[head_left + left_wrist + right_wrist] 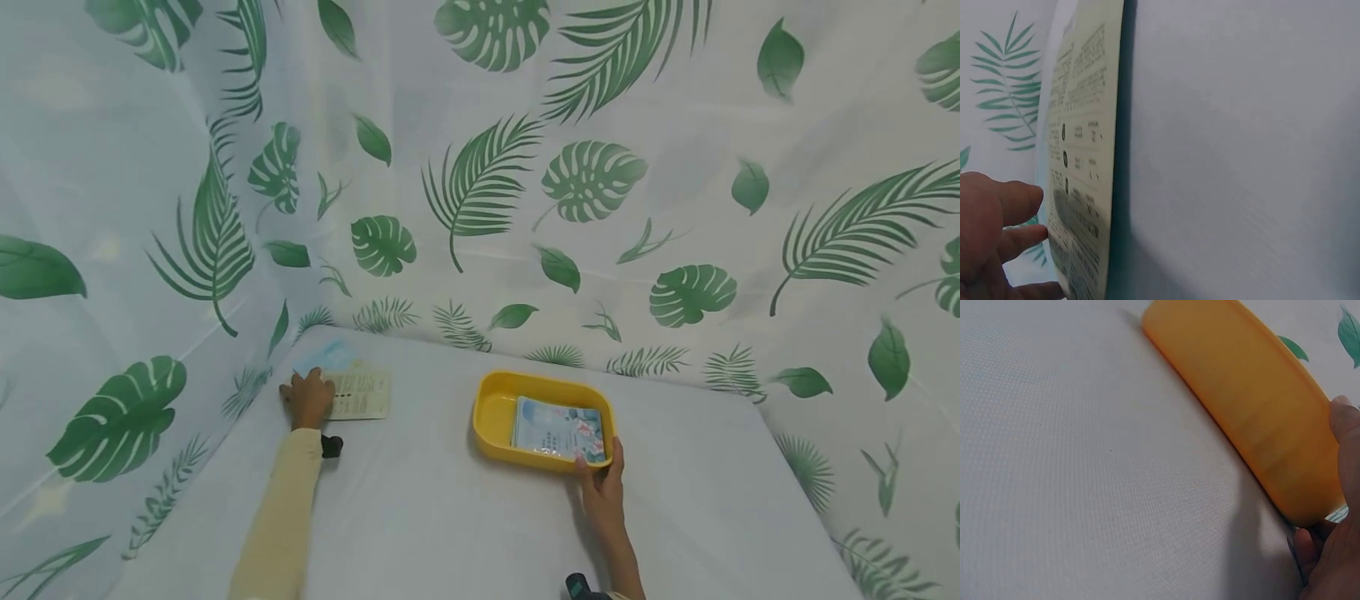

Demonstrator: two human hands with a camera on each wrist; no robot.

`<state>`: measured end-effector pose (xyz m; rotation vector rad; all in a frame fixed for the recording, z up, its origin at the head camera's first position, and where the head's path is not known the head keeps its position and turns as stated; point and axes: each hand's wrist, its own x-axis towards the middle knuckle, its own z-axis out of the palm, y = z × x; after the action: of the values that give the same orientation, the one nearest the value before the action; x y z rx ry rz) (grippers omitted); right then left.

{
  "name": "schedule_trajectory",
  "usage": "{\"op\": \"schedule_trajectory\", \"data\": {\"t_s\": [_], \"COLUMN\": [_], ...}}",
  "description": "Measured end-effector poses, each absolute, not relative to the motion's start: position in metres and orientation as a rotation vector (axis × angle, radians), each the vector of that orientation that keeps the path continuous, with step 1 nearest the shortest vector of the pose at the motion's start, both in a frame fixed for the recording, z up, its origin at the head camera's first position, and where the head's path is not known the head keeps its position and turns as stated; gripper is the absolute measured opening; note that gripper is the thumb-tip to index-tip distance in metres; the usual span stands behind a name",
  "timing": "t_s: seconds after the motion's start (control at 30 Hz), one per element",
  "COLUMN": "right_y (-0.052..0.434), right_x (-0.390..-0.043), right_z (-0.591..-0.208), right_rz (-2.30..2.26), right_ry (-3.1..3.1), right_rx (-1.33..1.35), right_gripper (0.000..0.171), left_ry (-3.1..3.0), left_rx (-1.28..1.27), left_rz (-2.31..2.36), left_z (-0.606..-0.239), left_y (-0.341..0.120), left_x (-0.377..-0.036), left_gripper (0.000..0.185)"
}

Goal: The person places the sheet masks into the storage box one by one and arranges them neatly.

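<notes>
Cream leaflet (pixel 362 392), printed in small columns too fine to be read, is lifted off the table (pixel 450 517) at the far left corner, pinched at its edge by the left hand (pixel 307 398). Yellow tray (pixel 491 417), mid-table, is gripped at its near right corner by the right hand (pixel 602 487). A blue floral card (pixel 558 429), writing illegible, is held inside.

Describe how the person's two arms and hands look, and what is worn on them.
The left arm wears a long, pale yellow sleeve down to the wrist; a small black device sits at that wrist. The right forearm is bare, with a dark device lower on it. Both the left hand and the right hand are bare: no gloves or rings visible.
</notes>
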<state>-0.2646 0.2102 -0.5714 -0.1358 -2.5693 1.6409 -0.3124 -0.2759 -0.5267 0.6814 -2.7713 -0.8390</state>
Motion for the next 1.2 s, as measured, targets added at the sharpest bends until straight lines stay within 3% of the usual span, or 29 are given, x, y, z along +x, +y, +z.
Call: {"op": "schedule_trajectory", "data": {"t_s": [0.13, 0.37, 0.6, 1.2], "right_y": [0.208, 0.209, 0.213, 0.211], "right_x": [-0.262, -0.247, -0.242, -0.26], "right_z": [-0.569, -0.573, -0.573, -0.567], "right_rz": [1.656, 1.609, 1.594, 1.647], "right_ry": [-2.563, -2.623, -2.629, -2.564], "right_rx": [-0.134, -0.151, -0.114, -0.168], "right_gripper": [0.09, 0.089, 0.088, 0.092], "left_ry": [-2.747, -2.52, -2.344, -2.127], "left_rx": [0.783, 0.942, 1.157, 0.939], "left_rz": [-0.849, -0.929, -1.102, -1.023], "left_z": [-0.525, -0.549, -0.567, -0.542], "left_y": [-0.275, -0.274, -0.285, -0.293], "left_x": [-0.315, -0.294, -0.294, -0.313], "left_gripper": [0.043, 0.02, 0.032, 0.023]}}
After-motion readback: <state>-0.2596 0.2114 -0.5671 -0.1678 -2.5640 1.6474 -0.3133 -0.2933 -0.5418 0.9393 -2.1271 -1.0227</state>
